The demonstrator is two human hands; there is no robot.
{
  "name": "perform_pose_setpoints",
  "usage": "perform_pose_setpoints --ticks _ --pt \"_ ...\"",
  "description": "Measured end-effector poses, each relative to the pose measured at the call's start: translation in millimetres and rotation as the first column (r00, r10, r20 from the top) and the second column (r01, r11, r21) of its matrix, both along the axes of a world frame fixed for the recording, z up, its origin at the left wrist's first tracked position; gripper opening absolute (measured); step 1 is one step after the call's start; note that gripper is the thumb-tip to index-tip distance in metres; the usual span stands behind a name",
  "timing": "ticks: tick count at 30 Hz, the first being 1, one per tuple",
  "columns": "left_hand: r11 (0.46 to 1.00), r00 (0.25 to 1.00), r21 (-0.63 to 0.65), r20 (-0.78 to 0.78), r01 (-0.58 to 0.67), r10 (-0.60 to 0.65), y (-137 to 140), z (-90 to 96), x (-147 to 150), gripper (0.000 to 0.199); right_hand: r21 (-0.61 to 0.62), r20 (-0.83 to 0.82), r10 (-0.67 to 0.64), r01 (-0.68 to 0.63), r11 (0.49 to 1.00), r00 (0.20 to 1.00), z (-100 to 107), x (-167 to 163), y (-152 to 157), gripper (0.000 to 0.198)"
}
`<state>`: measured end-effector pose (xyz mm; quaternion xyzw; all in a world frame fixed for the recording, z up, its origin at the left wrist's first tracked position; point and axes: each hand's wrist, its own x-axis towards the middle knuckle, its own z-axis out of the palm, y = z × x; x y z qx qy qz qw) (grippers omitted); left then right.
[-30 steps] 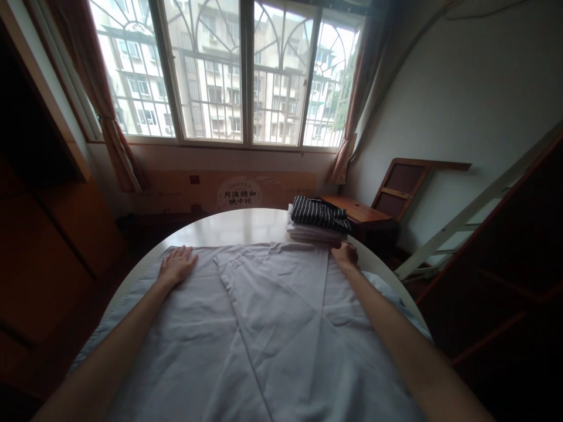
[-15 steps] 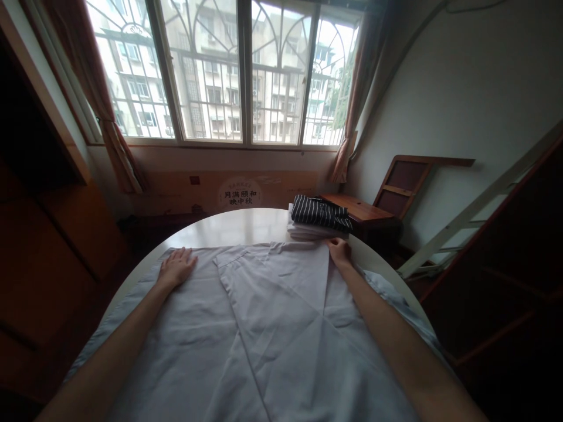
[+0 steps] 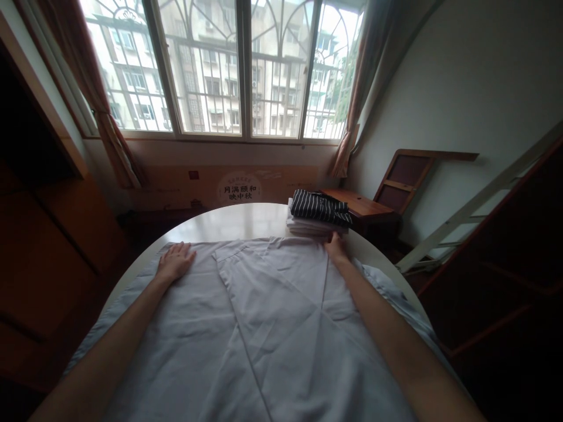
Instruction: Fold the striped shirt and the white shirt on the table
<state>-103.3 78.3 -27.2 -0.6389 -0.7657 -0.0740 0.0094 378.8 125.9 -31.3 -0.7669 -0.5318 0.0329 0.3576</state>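
A large white shirt point(image 3: 272, 328) covers most of the round table, with one part folded diagonally over the rest. Flat on its upper left portion rests my left hand point(image 3: 176, 259), fingers extended. My right hand point(image 3: 336, 247) is at the shirt's far right corner, its fingers closed on the cloth edge; the fingertips are partly hidden. Just beyond that hand lies a stack of folded clothes, a black-and-white striped garment point(image 3: 320, 208) on top of white folded cloth point(image 3: 308, 226).
The white tabletop point(image 3: 224, 220) shows at the far side. Behind it are a wooden chair point(image 3: 396, 184), a window point(image 3: 211, 88) and curtains point(image 3: 116, 149). A ladder point(image 3: 461, 223) leans at right. Orange cabinets point(image 3: 48, 252) stand at left.
The camera view has tilted slightly. My right hand has shifted a little at the shirt's corner, its fingers pointing farther forward. My left hand stays flat in place.
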Motion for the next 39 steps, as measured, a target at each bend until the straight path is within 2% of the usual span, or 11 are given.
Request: perform_pose_setpoints --ticks 4,6,9,11,16,19,25,29,35,39 --pt "1.0 1.0 0.022 -0.005 0.006 -0.006 2 -2.5 -2 0.055 0.035 0.187 0.013 -0.02 0.999 0.982 5 -8 -12 0.032" --pt "1.0 1.0 0.029 -0.007 0.01 -0.01 2 -3.6 -2 0.054 0.042 0.353 0.099 -0.122 0.992 0.93 7 -12 -16 0.029" --pt "1.0 1.0 0.007 0.006 0.0 0.0 3 -3.8 -3 0.055 -0.087 0.486 0.337 -0.339 0.937 0.806 8 -17 -17 0.03" --pt "1.0 1.0 -0.015 0.016 -0.007 0.007 5 -3.2 -5 0.057 -0.181 0.479 0.426 -0.388 0.904 0.768 6 -19 -14 0.031" --pt "1.0 0.999 -0.003 0.019 -0.03 0.03 12 -2.1 -24 0.052 -0.272 0.491 0.442 -0.35 0.896 0.75 2 -18 -6 0.038" --pt "0.998 0.998 0.035 -0.008 -0.054 0.054 19 -2.6 -40 0.049 -0.308 0.534 0.454 -0.336 0.89 0.713 7 -21 -8 0.042" --pt "0.989 0.967 0.042 -0.222 0.139 -0.126 27 6.4 -44 0.049 -0.373 0.639 0.496 -0.328 0.868 0.587 28 -36 -17 0.04" --pt "0.982 0.926 0.038 -0.341 0.186 -0.162 26 17.8 -32 0.039 -0.401 0.684 0.505 -0.307 0.863 0.526 38 -43 -13 0.033" --pt "0.979 0.911 0.117 -0.398 0.167 -0.108 23 17.3 -28 0.039 -0.422 0.699 0.504 -0.277 0.863 0.507 43 -43 -5 0.036" --pt "0.977 0.933 0.163 -0.352 0.136 -0.071 18 13.1 -30 0.039 -0.429 0.69 0.491 -0.246 0.869 0.532 42 -40 -4 0.037"
